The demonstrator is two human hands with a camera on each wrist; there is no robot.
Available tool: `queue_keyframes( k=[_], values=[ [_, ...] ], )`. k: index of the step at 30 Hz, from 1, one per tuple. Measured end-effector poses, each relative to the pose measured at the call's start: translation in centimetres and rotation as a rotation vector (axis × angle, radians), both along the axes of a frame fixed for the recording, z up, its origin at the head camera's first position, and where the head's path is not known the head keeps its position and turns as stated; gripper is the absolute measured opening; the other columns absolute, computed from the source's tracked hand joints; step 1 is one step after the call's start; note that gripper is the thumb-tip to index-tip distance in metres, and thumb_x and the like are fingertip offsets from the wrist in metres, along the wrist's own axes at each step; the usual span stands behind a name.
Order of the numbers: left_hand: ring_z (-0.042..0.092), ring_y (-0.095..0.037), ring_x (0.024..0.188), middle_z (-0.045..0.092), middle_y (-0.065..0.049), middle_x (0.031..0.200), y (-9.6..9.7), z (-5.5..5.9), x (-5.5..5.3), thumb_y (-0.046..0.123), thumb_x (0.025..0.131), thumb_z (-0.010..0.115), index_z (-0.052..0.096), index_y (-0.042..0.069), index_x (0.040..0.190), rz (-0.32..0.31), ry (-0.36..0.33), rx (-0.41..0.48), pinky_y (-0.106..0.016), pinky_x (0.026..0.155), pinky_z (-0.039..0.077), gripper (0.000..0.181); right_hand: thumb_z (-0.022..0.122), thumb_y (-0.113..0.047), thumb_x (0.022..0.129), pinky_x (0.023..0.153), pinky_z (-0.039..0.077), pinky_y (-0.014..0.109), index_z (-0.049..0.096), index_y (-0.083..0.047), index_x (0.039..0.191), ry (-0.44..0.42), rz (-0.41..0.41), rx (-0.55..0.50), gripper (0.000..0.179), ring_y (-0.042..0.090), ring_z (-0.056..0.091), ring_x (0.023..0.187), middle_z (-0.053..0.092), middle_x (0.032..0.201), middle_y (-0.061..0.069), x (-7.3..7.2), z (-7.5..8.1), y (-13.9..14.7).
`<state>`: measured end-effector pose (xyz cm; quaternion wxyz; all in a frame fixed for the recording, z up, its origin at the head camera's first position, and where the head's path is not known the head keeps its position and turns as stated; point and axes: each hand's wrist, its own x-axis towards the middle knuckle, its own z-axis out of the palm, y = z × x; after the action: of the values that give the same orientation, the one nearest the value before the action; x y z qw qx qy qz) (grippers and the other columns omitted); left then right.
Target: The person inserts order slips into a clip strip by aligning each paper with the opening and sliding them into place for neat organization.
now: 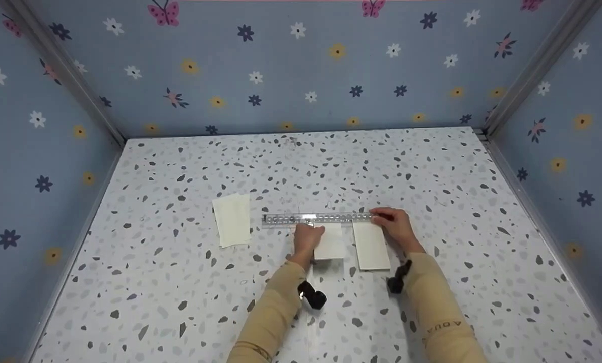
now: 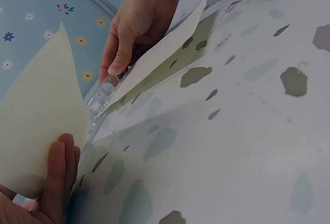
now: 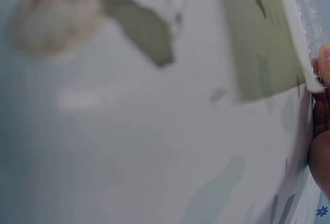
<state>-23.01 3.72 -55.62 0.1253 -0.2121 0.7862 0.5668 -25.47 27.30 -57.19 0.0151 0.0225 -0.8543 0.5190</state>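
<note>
The left hand grips one white paper, the right hand pinches the clear ruler; only the head view shows the paper stack at far left

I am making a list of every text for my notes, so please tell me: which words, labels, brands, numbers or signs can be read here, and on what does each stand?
"AQUA", as best it reads: on the right sleeve.
Left sleeve: a dark mark near the lower edge of the picture, not readable.
Clear ruler: any markings are too small to read.
I can read nothing else.
</note>
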Motion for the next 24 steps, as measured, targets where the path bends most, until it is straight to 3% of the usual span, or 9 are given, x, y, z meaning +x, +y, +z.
queue_keyframes(
  k=[2, 8, 16, 24],
  values=[
    [0.053, -0.030, 0.099, 0.058, -0.017, 0.107, 0.2, 0.0, 0.0, 0.017, 0.078, 0.062, 0.054, -0.004, 0.111, 0.002, 0.017, 0.017, -0.039, 0.087, 0.039, 0.040, 0.067, -0.008, 0.077, 0.083, 0.042, 0.034, 0.066, 0.001, 0.100, 0.001, -0.005, 0.001, 0.024, 0.023, 0.056, 0.094, 0.064, 0.099, 0.015, -0.1, -0.2, 0.0],
    [0.054, -0.029, 0.094, 0.057, -0.018, 0.102, 0.5, 0.1, 0.2, 0.020, 0.078, 0.062, 0.051, -0.006, 0.108, 0.003, -0.009, 0.017, -0.037, 0.084, 0.041, 0.041, 0.067, -0.007, 0.077, 0.078, 0.043, 0.027, 0.066, 0.002, 0.099, 0.018, 0.007, 0.004, 0.023, 0.018, 0.057, 0.088, 0.064, 0.097, 0.015, 0.1, 0.1, -0.1],
    [0.055, -0.027, 0.093, 0.057, -0.017, 0.101, 0.9, 0.1, 0.2, 0.019, 0.080, 0.061, 0.050, -0.006, 0.111, 0.004, -0.010, 0.048, -0.035, 0.082, 0.043, 0.041, 0.063, 0.002, 0.078, 0.078, 0.042, 0.028, 0.062, 0.011, 0.099, 0.024, 0.026, -0.047, 0.023, 0.033, 0.055, 0.092, 0.061, 0.098, 0.025, 1.4, 2.7, -1.2],
    [0.053, -0.027, 0.092, 0.055, -0.017, 0.100, 1.3, 0.1, 0.4, 0.022, 0.080, 0.060, 0.049, -0.005, 0.108, -0.005, -0.002, 0.034, -0.036, 0.082, 0.042, 0.041, 0.067, -0.007, 0.076, 0.070, 0.043, 0.020, 0.066, 0.002, 0.099, -0.006, -0.008, -0.023, 0.025, 0.011, 0.056, 0.079, 0.064, 0.095, 0.014, 0.1, 0.2, -0.2]
  ],
)
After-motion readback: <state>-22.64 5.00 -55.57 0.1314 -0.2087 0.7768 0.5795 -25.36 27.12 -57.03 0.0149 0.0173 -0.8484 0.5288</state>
